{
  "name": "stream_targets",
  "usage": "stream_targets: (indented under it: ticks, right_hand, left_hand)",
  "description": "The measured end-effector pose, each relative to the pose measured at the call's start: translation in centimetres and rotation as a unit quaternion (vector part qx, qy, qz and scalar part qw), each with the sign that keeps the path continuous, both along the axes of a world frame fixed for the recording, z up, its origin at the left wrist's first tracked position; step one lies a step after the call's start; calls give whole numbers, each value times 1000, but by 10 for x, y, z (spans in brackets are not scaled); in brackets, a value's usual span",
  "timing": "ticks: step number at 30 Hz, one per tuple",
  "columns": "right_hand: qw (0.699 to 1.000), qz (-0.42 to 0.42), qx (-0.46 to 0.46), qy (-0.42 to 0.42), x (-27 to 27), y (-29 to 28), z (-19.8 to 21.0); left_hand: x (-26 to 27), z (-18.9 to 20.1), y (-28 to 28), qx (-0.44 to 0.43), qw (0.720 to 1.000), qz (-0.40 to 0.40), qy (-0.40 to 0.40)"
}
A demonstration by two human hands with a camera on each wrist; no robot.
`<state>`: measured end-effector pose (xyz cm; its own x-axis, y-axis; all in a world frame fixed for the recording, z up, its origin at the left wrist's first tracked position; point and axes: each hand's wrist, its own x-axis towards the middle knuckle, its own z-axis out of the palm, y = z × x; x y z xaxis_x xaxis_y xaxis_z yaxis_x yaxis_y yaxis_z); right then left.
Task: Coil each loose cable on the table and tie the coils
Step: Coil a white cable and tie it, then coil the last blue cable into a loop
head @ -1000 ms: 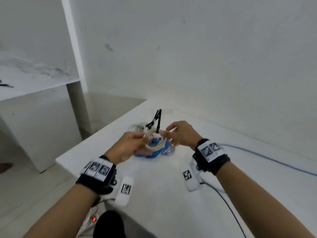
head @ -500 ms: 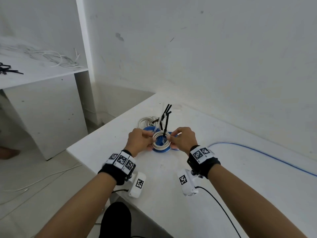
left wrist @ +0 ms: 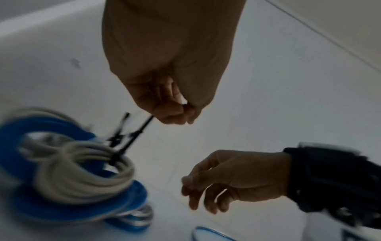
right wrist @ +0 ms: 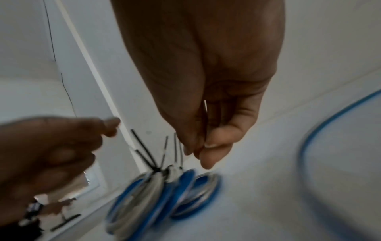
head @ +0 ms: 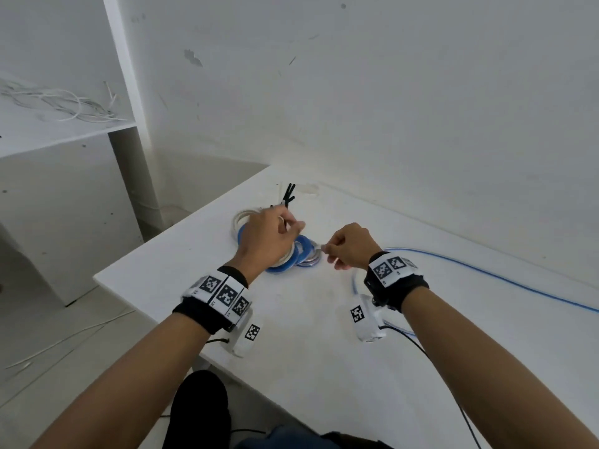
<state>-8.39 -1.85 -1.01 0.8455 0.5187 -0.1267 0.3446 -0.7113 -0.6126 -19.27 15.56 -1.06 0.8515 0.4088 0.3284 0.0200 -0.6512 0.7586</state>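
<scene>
Head view: pile of finished coils sits at the far-left corner of the white worktop (head: pixel 291 319). Flat blue cable coils (head: pixel 301 251) at the bottom, a white round cable coil (head: pixel 241 218) behind. Left hand (head: pixel 269 241) is over the pile, fingers curled, pinching a black plastic zip tie (head: pixel 288 196) whose tail sticks up. Right hand (head: pixel 350 246) is just beside the pile, fingers pinched together on something small and pale; I can't tell what. One long loose blue cable (head: pixel 486 273) runs uncoiled along the right side of the worktop, looping back near the right wrist. More loose white wires (head: pixel 58 103) lie on the side shelf, not on the worktop.

Left wrist view: blurred. Left hand fingers (left wrist: pixel 175 112) grip the tie tail; the tie already wraps the grey-white cable coil (left wrist: pixel 86 171) that rests on top of the blue ones. Right hand here hangs half-curled, apart from the coil.

Right wrist view: right fingers (right wrist: pixel 208 146) are pinched tip to tip; several black tie tails stand up from the stacked coils, so those look tied.

My read: several coils done, the top one getting its tie cinched now. Left to do: finish that tie, then coil and tie the long blue cable.
</scene>
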Motion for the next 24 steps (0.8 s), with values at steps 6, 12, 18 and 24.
stream_targets:
  ticks: [6, 12, 18, 24]
  right_hand:
    - [991, -49, -114, -45, 16, -80, -12]
    - [990, -109, -90, 10, 33, -159, -31]
    - [993, -114, -18, 26, 54, -194, -43]
    - [982, -175, 65, 22, 74, -193, -60]
  left_hand:
    - [29, -15, -91, 85, 931, -295, 196]
    - [60, -36, -142, 217, 844, -399, 287]
    - [78, -25, -143, 252, 854, -411, 196]
    - [85, 3, -128, -90, 912, -389, 96]
